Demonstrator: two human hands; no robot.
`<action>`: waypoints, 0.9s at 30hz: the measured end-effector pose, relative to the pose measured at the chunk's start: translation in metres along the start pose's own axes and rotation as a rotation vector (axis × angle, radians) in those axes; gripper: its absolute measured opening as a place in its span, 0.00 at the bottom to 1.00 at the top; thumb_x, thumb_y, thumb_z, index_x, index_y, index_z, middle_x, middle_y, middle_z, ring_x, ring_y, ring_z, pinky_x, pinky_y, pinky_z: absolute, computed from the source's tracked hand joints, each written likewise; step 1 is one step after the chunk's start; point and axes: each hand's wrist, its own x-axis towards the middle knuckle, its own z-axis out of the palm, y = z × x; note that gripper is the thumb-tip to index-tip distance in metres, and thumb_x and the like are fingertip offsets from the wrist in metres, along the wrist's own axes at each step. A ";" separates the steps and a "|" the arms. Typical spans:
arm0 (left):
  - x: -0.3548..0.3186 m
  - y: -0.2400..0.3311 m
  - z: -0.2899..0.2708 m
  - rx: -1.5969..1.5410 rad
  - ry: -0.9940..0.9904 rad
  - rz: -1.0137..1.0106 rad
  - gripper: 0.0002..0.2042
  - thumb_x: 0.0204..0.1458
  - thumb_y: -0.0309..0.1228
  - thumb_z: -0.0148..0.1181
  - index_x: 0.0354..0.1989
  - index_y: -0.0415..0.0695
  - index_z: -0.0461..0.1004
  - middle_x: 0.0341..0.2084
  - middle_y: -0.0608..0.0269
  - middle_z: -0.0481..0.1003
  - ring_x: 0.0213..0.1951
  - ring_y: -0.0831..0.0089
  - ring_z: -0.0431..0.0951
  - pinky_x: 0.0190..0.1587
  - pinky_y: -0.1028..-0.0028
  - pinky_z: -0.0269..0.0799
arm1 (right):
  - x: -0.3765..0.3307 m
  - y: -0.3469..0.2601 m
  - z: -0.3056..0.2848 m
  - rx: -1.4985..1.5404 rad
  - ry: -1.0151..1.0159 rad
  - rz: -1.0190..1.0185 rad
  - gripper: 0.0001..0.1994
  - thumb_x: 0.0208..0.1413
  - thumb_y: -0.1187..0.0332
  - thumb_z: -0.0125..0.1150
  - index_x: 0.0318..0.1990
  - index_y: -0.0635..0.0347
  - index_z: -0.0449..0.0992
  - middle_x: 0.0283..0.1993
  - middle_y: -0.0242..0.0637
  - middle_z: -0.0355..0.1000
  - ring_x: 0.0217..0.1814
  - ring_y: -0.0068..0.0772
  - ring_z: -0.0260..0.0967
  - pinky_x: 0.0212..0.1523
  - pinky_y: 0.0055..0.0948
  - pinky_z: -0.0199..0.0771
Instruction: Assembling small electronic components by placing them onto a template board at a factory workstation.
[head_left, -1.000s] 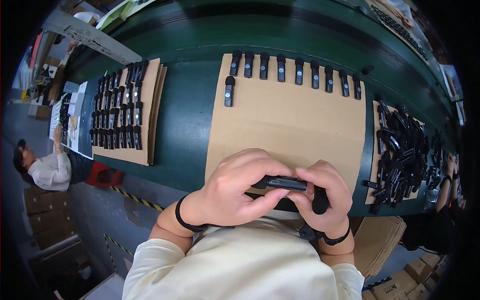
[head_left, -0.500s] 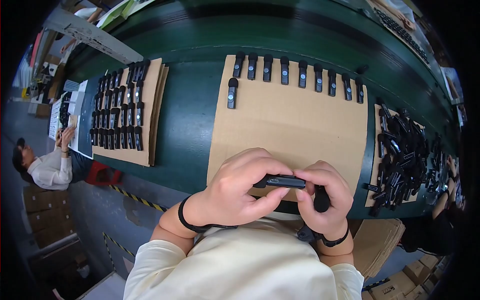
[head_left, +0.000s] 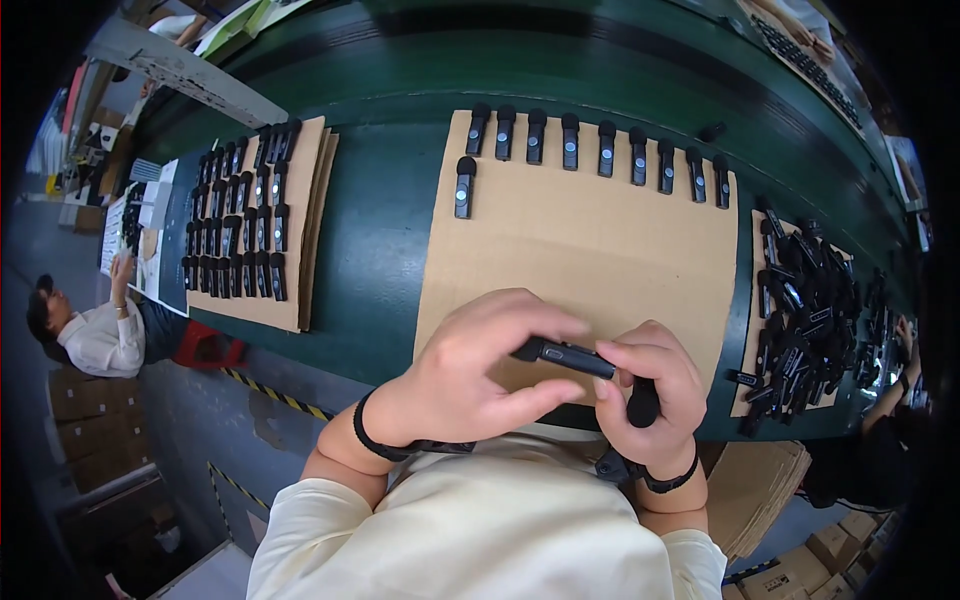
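Observation:
A small black clip-on wireless microphone (head_left: 575,358) with a foam tip lies between my two hands, above the near edge of the cardboard sheet (head_left: 590,250). My right hand (head_left: 665,385) pinches its plain end between thumb and fingertip. In the same hand's curled fingers sits a second microphone, its round black foam tip (head_left: 643,403) showing and its body hidden. Around the foam end of the first one, my left hand (head_left: 465,355) is open, thumb and fingers spread apart. Similar microphones (head_left: 570,142) stand in a row along the sheet's far edge, with a single one (head_left: 464,188) below at left.
On the right, a heap of microphones (head_left: 800,320) covers another cardboard. Rows of them (head_left: 235,225) lie on stacked cardboard at left. The green table (head_left: 375,240) runs beneath. A person in white (head_left: 100,340) works at far left; another person's arm (head_left: 885,400) shows at right.
My left thumb and fingers have come apart from the microphone, which now tilts slightly, its foam end higher. My right hand keeps its grip.

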 end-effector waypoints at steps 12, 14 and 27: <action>0.006 -0.016 -0.048 -0.117 0.080 -0.349 0.13 0.48 0.26 0.69 0.41 0.37 0.75 0.33 0.67 0.75 0.32 0.82 0.71 0.37 0.79 0.71 | -0.012 0.004 -0.003 -0.120 -0.016 0.021 0.22 0.40 0.85 0.63 0.48 0.62 0.74 0.41 0.42 0.71 0.37 0.42 0.69 0.38 0.34 0.71; 0.019 -0.027 -0.062 0.013 0.093 -0.318 0.12 0.49 0.25 0.68 0.41 0.38 0.75 0.31 0.68 0.75 0.31 0.82 0.71 0.37 0.80 0.70 | -0.015 0.005 -0.002 -0.044 0.043 0.089 0.23 0.40 0.85 0.64 0.47 0.61 0.75 0.41 0.41 0.71 0.38 0.43 0.70 0.39 0.35 0.72; 0.083 -0.079 -0.073 0.291 -0.136 -0.468 0.11 0.49 0.25 0.67 0.41 0.39 0.79 0.25 0.70 0.72 0.27 0.79 0.67 0.34 0.78 0.67 | -0.014 0.006 -0.016 -0.198 -0.169 0.078 0.14 0.46 0.82 0.66 0.40 0.63 0.72 0.35 0.44 0.76 0.32 0.42 0.73 0.34 0.34 0.73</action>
